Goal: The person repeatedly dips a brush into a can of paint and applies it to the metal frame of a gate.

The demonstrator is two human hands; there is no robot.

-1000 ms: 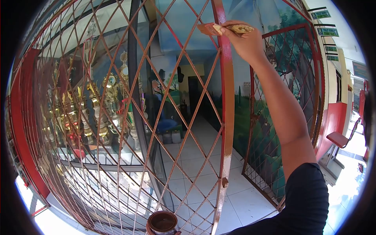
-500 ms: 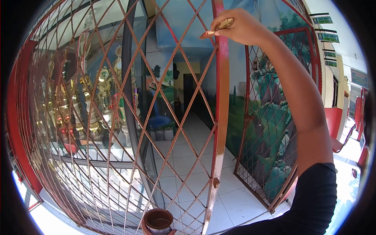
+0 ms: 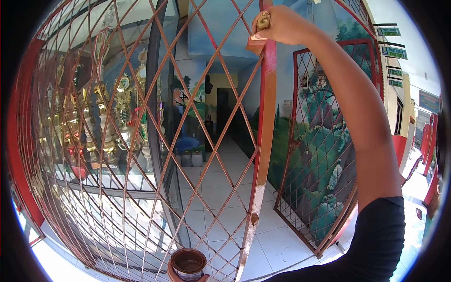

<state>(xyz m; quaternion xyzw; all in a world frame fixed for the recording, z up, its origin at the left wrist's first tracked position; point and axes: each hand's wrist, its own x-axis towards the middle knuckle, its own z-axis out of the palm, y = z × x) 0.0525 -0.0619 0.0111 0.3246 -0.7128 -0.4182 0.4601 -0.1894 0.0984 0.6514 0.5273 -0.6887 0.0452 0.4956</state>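
Observation:
My right hand (image 3: 286,26) is closed around a paintbrush (image 3: 256,44), high at the upper part of the gate's edge post (image 3: 266,113). The bristles hang downward, reddish-brown, against the post's left side where the lattice joins it. This post is pinkish red near the top and brown further down, with a shiny patch low on it. At the bottom of the view my left hand (image 3: 173,272) grips a small can (image 3: 189,264) with brown paint inside. Fingers show on both sides of the can; the rest of that hand is out of view.
A rusty-brown diamond lattice gate (image 3: 213,152) spans the left and middle. Trophies (image 3: 123,94) stand behind glass on the left. Another lattice panel (image 3: 314,141) is folded back before a painted mural at right. White floor tiles (image 3: 221,192) run inward. Green signs (image 3: 393,51) hang upper right.
The brush has swung from pointing left to bristles down, slightly lower on the post's left side. My view has shifted slightly; the can stays low in my left hand.

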